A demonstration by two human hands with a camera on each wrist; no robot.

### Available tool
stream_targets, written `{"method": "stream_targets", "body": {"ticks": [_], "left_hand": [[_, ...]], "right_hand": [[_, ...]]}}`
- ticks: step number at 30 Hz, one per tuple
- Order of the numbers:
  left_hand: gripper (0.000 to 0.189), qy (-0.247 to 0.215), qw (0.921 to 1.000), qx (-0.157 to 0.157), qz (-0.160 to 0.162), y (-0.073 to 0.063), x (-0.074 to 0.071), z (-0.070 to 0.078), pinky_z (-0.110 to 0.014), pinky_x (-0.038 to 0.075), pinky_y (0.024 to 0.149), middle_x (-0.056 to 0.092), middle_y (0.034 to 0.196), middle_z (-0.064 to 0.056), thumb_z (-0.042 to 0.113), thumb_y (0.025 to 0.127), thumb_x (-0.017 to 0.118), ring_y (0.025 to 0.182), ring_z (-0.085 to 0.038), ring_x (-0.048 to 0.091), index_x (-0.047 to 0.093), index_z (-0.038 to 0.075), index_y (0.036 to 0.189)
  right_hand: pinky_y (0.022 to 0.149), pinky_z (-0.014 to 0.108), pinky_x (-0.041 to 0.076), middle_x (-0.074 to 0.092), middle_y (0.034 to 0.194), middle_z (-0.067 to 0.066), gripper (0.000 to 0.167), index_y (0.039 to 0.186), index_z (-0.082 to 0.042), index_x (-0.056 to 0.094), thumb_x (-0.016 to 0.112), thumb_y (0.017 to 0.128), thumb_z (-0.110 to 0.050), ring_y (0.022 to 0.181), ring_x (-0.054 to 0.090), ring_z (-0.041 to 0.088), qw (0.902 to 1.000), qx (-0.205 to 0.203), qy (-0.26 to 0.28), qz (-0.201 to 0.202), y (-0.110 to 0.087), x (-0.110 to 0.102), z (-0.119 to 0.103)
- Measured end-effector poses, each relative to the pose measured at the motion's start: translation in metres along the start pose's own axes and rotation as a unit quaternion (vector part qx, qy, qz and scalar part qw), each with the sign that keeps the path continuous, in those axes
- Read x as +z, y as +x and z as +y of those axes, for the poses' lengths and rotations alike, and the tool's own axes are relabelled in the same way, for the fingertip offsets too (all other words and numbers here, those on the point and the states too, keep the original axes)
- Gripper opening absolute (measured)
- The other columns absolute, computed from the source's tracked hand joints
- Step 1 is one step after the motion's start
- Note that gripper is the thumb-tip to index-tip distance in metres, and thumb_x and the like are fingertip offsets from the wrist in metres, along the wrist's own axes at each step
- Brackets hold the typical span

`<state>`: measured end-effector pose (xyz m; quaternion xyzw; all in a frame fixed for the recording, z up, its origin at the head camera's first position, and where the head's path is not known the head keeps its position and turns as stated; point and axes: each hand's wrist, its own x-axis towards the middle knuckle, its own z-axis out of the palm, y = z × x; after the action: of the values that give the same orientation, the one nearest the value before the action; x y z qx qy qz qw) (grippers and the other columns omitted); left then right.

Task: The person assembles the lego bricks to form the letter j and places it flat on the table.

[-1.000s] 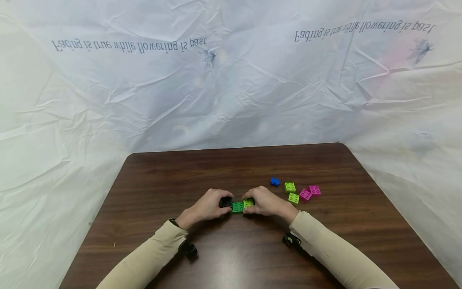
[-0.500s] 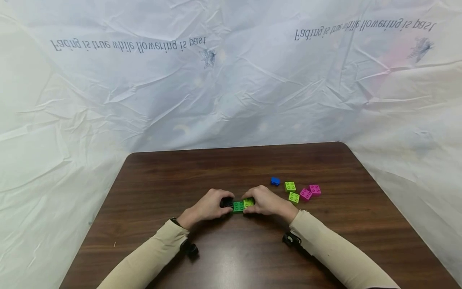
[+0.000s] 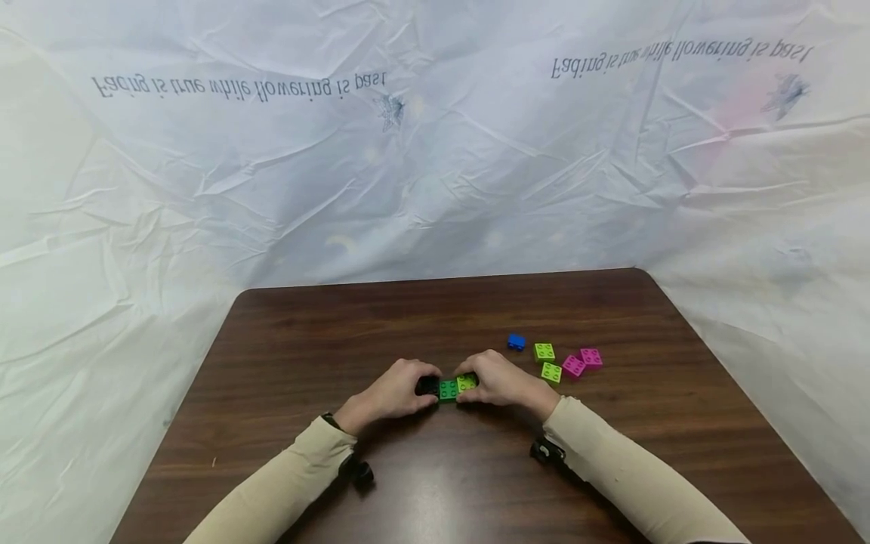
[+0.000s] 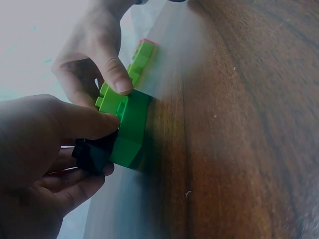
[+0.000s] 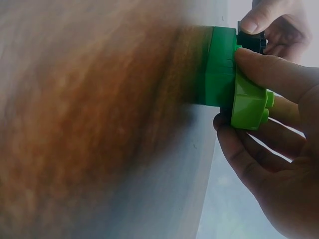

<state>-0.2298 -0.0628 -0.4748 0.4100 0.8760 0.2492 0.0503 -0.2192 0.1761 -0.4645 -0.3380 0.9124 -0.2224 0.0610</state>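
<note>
A green brick (image 3: 448, 390) lies on the table between my hands. My left hand (image 3: 394, 389) pinches a black brick (image 3: 428, 385) at the green brick's left end, with thumb and fingers on opposite sides. On the right end sits a lime brick (image 3: 466, 383), gripped by my right hand (image 3: 503, 379). The left wrist view has the black brick (image 4: 92, 157) tilted and overhanging the end of the green brick (image 4: 134, 117). In the right wrist view the lime brick (image 5: 249, 104) rests on the green one, its studs facing my palm. Fingers partly hide both upper bricks.
Loose bricks lie beyond my right hand: a blue one (image 3: 516, 342) on its side, two lime ones, the farther lime brick (image 3: 544, 352) included, and two pink ones, with one pink brick (image 3: 591, 358) farthest right. A white printed sheet (image 3: 435, 189) hangs behind the wooden table (image 3: 306, 325).
My left hand and the black brick have shifted very slightly to the right along the green brick. My right hand keeps its grip on the lime brick, nearly still.
</note>
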Motion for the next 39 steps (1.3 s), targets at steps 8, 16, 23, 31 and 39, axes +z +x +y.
{"method": "stream_targets", "body": {"ticks": [8, 16, 23, 31, 39], "left_hand": [[0.034, 0.005, 1.0, 0.004, 0.001, 0.0, 0.0, 0.001, -0.031, 0.053, 0.082, 0.07, 0.11, -0.006, 0.02, 0.088, 0.073, 0.1, -0.017, 0.065, 0.067, 0.008, 0.119], [0.035, 0.022, 0.9997, -0.005, -0.003, 0.005, -0.003, 0.001, -0.031, 0.053, 0.081, 0.07, 0.111, -0.006, 0.021, 0.087, 0.074, 0.099, -0.018, 0.066, 0.067, 0.008, 0.118], [0.036, 0.043, 0.9987, -0.017, -0.02, 0.006, -0.001, 0.004, -0.029, 0.053, 0.08, 0.069, 0.11, -0.008, 0.022, 0.087, 0.074, 0.098, -0.019, 0.065, 0.068, 0.007, 0.119], [0.035, 0.067, 0.9968, -0.031, -0.032, 0.005, 0.0, 0.011, -0.03, 0.052, 0.079, 0.066, 0.107, -0.006, 0.021, 0.087, 0.073, 0.094, -0.017, 0.063, 0.068, 0.007, 0.119], [0.033, 0.09, 0.9952, -0.032, -0.022, 0.006, 0.002, 0.016, -0.03, 0.053, 0.08, 0.065, 0.104, -0.004, 0.022, 0.086, 0.074, 0.093, -0.016, 0.063, 0.068, 0.008, 0.115]], "right_hand": [[0.077, 0.032, 0.054, 0.071, 0.113, 0.007, 0.039, 0.117, -0.009, 0.071, 0.077, 0.085, -0.031, 0.098, 0.067, 0.018, 1.0, 0.006, 0.002, -0.003, 0.0, -0.001, -0.002], [0.072, 0.026, 0.052, 0.071, 0.111, 0.006, 0.04, 0.116, -0.008, 0.072, 0.077, 0.084, -0.031, 0.091, 0.066, 0.014, 1.0, 0.0, -0.003, 0.004, 0.003, -0.004, 0.0], [0.069, 0.024, 0.051, 0.072, 0.11, 0.005, 0.04, 0.116, -0.008, 0.072, 0.078, 0.084, -0.031, 0.088, 0.065, 0.011, 0.9999, 0.012, 0.012, -0.001, 0.002, -0.002, 0.0], [0.07, 0.023, 0.051, 0.071, 0.111, 0.003, 0.04, 0.116, -0.01, 0.072, 0.078, 0.084, -0.033, 0.09, 0.065, 0.01, 0.9999, 0.005, 0.008, -0.007, 0.003, 0.001, 0.0], [0.074, 0.027, 0.052, 0.071, 0.112, 0.003, 0.039, 0.116, -0.01, 0.071, 0.078, 0.084, -0.032, 0.093, 0.065, 0.012, 0.9999, 0.007, 0.0, -0.011, 0.003, -0.001, -0.002]]}}
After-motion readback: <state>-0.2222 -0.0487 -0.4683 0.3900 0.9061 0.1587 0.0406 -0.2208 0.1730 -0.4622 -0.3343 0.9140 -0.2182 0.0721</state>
